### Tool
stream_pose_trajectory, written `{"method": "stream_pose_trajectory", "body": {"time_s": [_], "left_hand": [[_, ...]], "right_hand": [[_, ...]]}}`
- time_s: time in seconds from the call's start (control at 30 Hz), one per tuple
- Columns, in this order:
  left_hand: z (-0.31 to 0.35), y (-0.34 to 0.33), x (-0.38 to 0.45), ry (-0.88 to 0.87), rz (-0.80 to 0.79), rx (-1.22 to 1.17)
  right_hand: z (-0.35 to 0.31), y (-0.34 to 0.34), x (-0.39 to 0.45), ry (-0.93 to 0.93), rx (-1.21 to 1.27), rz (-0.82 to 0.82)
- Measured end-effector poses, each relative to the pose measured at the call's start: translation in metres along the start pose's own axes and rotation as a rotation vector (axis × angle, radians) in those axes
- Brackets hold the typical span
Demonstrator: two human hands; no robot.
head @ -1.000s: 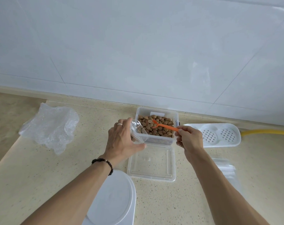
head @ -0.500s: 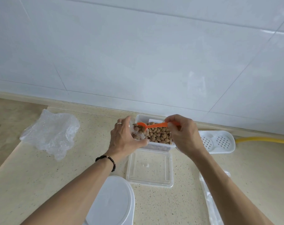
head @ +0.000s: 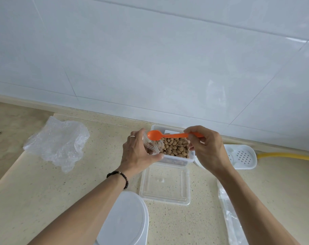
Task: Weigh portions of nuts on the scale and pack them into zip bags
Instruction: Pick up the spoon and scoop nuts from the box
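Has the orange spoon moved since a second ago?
Yes. The orange spoon has come up out of the nuts and swung left: its bowl is now over the nut container's left rim, at the mouth of the bag in the left hand.

Nothing here can be read — no label, brand or number shows on the clear nut container (head: pixel 174 156) at centre frame, its lid (head: pixel 165 184) below it, the orange spoon (head: pixel 167 135), or the white tub (head: pixel 125 220) at bottom centre.
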State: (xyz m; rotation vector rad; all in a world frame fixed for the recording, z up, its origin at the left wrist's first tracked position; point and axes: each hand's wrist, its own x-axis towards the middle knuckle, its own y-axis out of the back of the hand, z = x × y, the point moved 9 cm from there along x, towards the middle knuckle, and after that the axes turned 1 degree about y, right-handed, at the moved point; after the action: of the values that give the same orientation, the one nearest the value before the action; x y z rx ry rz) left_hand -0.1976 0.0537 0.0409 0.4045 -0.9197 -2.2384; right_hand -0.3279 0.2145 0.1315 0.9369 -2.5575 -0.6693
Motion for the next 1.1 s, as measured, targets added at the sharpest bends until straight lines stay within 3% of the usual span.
{"method": "stream_pose_trajectory", "body": {"time_s": [0.1, 0.3, 0.4, 0.7, 0.9, 1.1], "left_hand": [[-0.002, -0.004, 0.001, 0.001, -0.014, 0.033], [-0.011, -0.012, -0.003, -0.019, -0.055, 0.147], [-0.013, -0.013, -0.004, -0.045, -0.050, 0.177], [-0.009, -0.007, -0.008, -0.076, -0.039, 0.254], [-0.006, -0.007, -0.008, -0.072, -0.035, 0.250], [0.000, -0.007, -0.006, -0.081, -0.031, 0.239]], "right_hand": [[0.007, -0.001, -0.002, -0.020, -0.025, 0.008], [0.062, 0.011, -0.002, -0.236, -0.059, 0.220], [0.086, -0.001, -0.005, -0.300, -0.098, 0.194], [0.112, -0.042, -0.009, -0.499, 0.137, 0.023], [0.125, -0.035, -0.014, -0.637, 0.328, 0.118], [0.128, -0.018, -0.017, -0.649, 0.361, 0.198]]}}
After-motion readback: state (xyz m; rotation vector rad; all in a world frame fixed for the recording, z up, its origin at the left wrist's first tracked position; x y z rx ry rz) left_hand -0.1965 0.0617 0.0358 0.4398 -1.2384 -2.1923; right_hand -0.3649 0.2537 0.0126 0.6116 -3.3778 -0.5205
